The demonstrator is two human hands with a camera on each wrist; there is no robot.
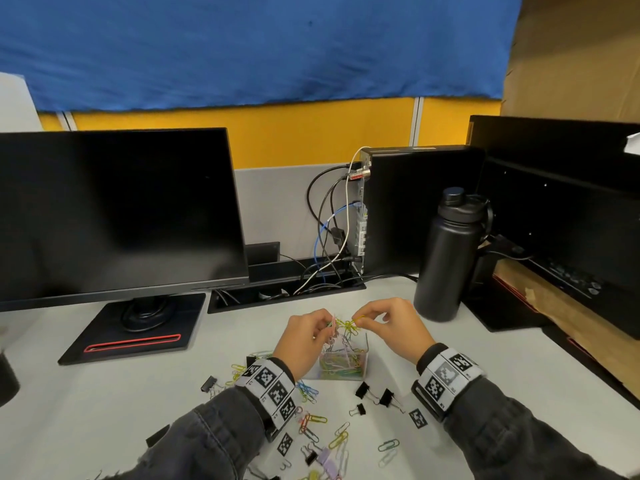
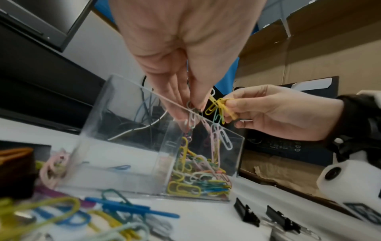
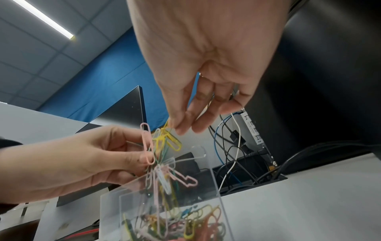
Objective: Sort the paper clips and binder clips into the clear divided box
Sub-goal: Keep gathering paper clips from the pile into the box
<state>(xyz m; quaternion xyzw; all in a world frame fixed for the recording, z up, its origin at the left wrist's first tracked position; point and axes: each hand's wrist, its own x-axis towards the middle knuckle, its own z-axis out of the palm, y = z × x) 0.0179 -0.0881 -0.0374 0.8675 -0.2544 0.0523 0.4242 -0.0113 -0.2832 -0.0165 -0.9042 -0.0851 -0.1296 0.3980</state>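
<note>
I read this as the untangling step: both hands sit just above the clear divided plastic box (image 1: 343,367), working a snarled bunch of coloured wire paper clips (image 1: 341,329) that dangles from the fingers into the compartment below. My left hand (image 1: 308,336) pinches the bunch near its top, thumb against fingertips round a pink clip, and my right hand (image 1: 388,322) pinches a knot of yellow clips (image 2: 221,106) at the side of the same bunch, its other fingers loosely curled. The compartment under the hands already holds a heap of mixed-colour paper clips (image 2: 198,179); the neighbouring compartment, on the left-hand side, looks nearly bare. Small black binder clips (image 1: 375,396) lie on the white tabletop (image 1: 485,358) nearer me than the right hand, and more loose paper clips are strewn beneath and behind the left wrist. Next, I judge, the yellow knot must be teased free or the whole bunch simply let fall into the compartment beneath, gently, since hooked clips could drag others back out. After that the binder clips want the other compartment.
</note>
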